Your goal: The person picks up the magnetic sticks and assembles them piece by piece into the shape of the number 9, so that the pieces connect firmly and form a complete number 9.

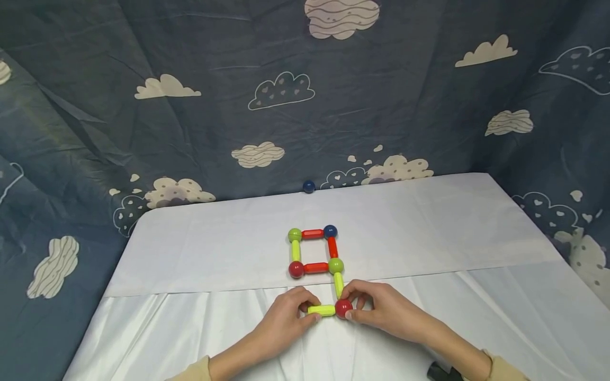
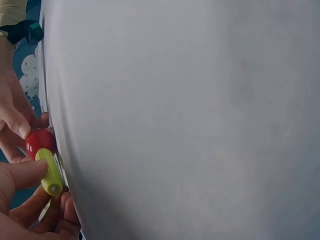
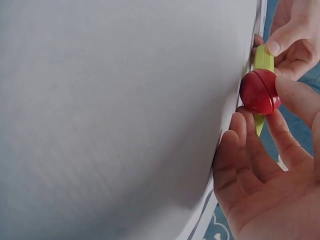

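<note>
My left hand (image 1: 286, 320) pinches a yellow-green magnetic rod (image 1: 325, 310) between thumb and fingers. The rod's right end touches a red ball (image 1: 343, 308), which my right hand (image 1: 388, 312) grips from the right side. In the right wrist view, the thumb and fingers lie around the red ball (image 3: 260, 92). Another yellow-green rod (image 1: 338, 284) runs from this ball up to a green ball (image 1: 335, 265). That green ball is the lower right corner of a flat square of red rods (image 1: 316, 268), one yellow-green rod (image 1: 296, 250) and coloured balls.
A loose dark blue ball (image 1: 308, 186) sits at the table's back edge. White cloth (image 1: 190, 254) covers the table, with folds in front. Behind hangs a dark curtain (image 1: 214, 121) with cloud prints. A black object (image 1: 443, 372) is by the right wrist.
</note>
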Action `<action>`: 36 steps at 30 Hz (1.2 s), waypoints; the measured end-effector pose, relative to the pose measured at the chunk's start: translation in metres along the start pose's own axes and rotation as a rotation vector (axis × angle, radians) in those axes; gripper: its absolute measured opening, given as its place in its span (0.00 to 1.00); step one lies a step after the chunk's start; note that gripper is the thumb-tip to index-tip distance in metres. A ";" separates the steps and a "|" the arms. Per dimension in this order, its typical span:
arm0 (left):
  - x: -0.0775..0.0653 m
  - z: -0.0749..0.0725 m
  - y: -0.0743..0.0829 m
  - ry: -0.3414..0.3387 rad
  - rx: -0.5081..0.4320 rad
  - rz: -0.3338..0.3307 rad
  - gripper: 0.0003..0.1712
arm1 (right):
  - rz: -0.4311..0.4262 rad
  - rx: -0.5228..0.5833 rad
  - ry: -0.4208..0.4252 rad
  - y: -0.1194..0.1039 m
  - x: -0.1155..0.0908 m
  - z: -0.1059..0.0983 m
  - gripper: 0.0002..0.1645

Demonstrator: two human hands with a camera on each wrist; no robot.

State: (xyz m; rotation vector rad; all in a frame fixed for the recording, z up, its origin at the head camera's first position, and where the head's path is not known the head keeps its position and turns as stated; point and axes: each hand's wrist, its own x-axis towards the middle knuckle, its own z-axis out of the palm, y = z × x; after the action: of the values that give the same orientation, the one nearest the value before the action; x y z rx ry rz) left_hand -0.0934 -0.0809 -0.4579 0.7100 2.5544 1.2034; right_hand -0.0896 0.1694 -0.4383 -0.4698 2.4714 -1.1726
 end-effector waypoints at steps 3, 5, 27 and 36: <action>0.003 -0.004 0.001 -0.015 0.001 -0.001 0.09 | 0.001 0.001 -0.001 0.000 0.000 -0.001 0.14; 0.007 -0.010 0.003 -0.016 0.000 -0.002 0.10 | 0.001 0.001 -0.003 0.000 0.000 -0.001 0.14; 0.169 -0.103 -0.021 0.320 0.059 -0.094 0.13 | 0.041 0.019 -0.008 -0.001 -0.001 0.000 0.16; 0.217 -0.105 -0.048 0.384 -0.020 -0.147 0.18 | 0.039 0.013 -0.009 -0.002 -0.002 0.000 0.15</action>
State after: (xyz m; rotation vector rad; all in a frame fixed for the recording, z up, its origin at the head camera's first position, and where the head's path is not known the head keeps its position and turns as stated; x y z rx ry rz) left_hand -0.3367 -0.0637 -0.4283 0.3000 2.8304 1.4281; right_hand -0.0874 0.1687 -0.4363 -0.4210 2.4521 -1.1683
